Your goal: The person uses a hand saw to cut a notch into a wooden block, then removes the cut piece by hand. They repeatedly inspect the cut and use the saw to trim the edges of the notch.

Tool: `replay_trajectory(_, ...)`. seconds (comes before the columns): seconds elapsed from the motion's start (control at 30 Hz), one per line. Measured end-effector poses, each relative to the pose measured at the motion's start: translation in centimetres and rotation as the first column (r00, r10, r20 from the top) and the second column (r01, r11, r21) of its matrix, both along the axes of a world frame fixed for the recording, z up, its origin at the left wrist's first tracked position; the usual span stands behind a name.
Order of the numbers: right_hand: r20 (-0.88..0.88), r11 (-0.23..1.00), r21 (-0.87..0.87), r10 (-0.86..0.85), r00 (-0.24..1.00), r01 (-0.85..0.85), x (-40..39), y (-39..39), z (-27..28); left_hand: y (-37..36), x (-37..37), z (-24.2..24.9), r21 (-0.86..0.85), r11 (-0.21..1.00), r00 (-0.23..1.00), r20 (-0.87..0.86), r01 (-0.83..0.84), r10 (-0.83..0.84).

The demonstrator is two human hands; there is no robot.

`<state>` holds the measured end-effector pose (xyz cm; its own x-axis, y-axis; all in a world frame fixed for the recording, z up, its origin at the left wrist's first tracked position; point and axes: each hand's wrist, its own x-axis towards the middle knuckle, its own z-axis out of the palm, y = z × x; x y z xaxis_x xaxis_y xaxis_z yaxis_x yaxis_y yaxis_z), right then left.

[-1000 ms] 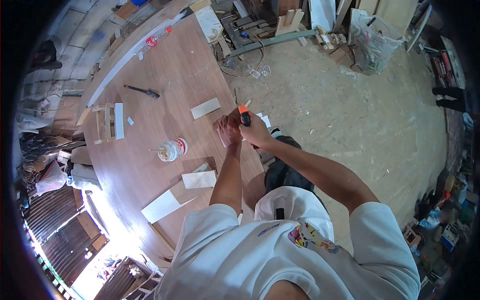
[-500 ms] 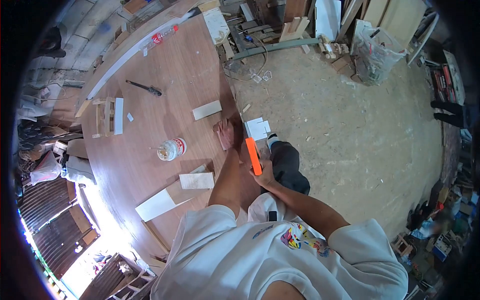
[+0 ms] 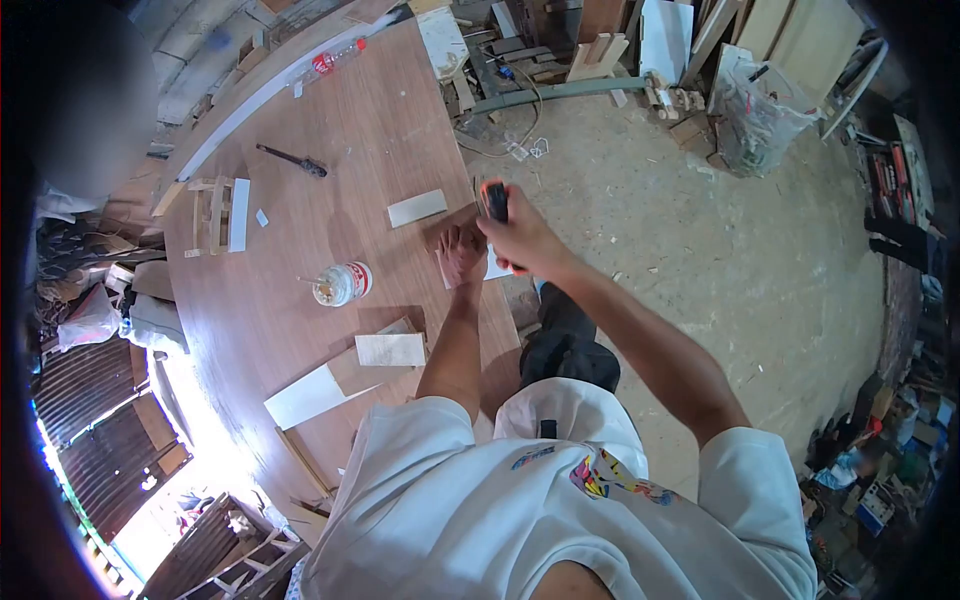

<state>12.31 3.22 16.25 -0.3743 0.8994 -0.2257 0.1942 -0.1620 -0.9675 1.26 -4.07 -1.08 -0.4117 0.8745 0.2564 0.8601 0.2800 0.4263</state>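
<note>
My left hand presses down on a small flat board near the right edge of the brown table, its fingers spread. My right hand is wrapped round the handle of an orange and black tool and is beside my left hand, at the table edge. What kind of tool it is cannot be made out. A white piece shows partly beneath my right hand. Just beyond my left hand a pale rectangular block lies on the table.
On the table are a jar, a dark tool, a small wooden frame, white boards and a red-labelled bottle. A clear bag stands on the floor near leaning boards.
My right hand has moved forward with the orange tool, from near my leg to beside my left hand. The tool has turned. My left hand remains on the small board.
</note>
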Motion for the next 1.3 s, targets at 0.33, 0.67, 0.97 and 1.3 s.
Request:
replay_trajectory(0.33,0.045,0.802,-0.590,0.140,0.989,-0.087,0.6,1.9,10.7,0.3,-0.5,-1.2,0.122,0.991,0.997,-0.071,0.047,-0.039)
replay_trajectory(0.67,-0.013,0.812,-0.563,0.175,0.985,-0.151,2.8,4.3,21.8,0.4,0.0,0.0,0.097,0.995,0.991,-0.136,-0.003,0.017)
replay_trajectory(0.97,-0.013,0.814,-0.494,0.342,0.940,-0.304,0.5,4.5,16.7,0.3,0.0,0.2,0.064,0.998,0.997,-0.080,-0.011,0.016)
replay_trajectory(1.3,0.222,0.967,-0.255,0.038,0.974,0.020,-2.8,-2.6,-4.6,-0.6,-0.2,-0.1,0.072,0.997,0.999,-0.023,0.038,-0.037)
